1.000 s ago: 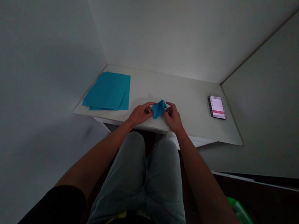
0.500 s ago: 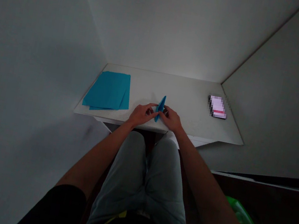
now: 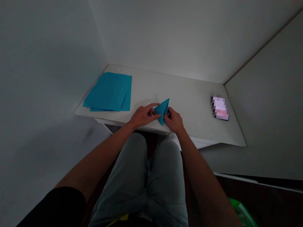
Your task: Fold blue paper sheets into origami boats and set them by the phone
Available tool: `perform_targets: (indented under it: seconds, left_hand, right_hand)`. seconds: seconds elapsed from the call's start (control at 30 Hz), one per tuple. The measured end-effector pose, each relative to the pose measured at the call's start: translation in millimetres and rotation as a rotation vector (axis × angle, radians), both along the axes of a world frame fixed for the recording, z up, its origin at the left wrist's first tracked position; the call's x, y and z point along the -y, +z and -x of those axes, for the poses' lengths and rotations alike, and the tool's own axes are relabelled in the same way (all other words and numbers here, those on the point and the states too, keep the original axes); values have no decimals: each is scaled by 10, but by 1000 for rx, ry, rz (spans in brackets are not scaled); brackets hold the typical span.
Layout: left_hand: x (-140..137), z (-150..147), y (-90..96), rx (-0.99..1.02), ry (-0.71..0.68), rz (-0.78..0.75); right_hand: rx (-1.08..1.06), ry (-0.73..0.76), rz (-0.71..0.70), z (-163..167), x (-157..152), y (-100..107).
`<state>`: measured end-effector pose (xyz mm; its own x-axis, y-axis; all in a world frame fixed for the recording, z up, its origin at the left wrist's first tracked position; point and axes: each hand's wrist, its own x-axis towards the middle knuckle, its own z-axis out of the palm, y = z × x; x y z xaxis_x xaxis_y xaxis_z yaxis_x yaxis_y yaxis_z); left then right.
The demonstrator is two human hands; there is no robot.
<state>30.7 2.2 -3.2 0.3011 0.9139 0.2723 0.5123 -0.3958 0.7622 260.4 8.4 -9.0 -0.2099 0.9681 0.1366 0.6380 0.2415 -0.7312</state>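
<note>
A small piece of folded blue paper (image 3: 163, 109) with a pointed top is held between my two hands, just over the front part of the white table. My left hand (image 3: 143, 116) pinches its left side, thumb in front and fingers behind. On the other side my right hand (image 3: 174, 120) grips the paper's right edge between thumb and fingers. Parts of the fingertips are hidden behind the paper.
Flat blue paper sheets (image 3: 108, 91) lie overlapping at the table's left end. A phone (image 3: 220, 108), blurred by pixels, rests at the right. Walls enclose the white table (image 3: 195, 93) at the back and sides. Something green (image 3: 248, 222) sits on the dark floor, lower right.
The folded paper has turned and spread wider, showing a broader face toward the left. My right hand's thumb has shifted slightly right along its edge.
</note>
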Motion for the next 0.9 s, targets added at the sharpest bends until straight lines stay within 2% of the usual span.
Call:
perform_targets:
  seconds: [0.2,0.47,0.63,0.73,0.9]
  left_hand:
    - [-10,0,7,-39,4,1]
    - [-14,8,22,-32,-20,8]
    - [-12,-4,7,-14,34,-21]
    - [-9,-8,-2,-32,8,-40]
    - [-2,-9,5,-28,-6,-54]
  right_hand:
    - [-16,-4,-25,-32,-24,-41]
    - [108,-40,15,-12,-2,-14]
    - [-120,-2,-2,-53,-53,-74]
    - [-290,-6,-48,-92,-111,-154]
    - [-388,-76,-63,-122,-165,-254]
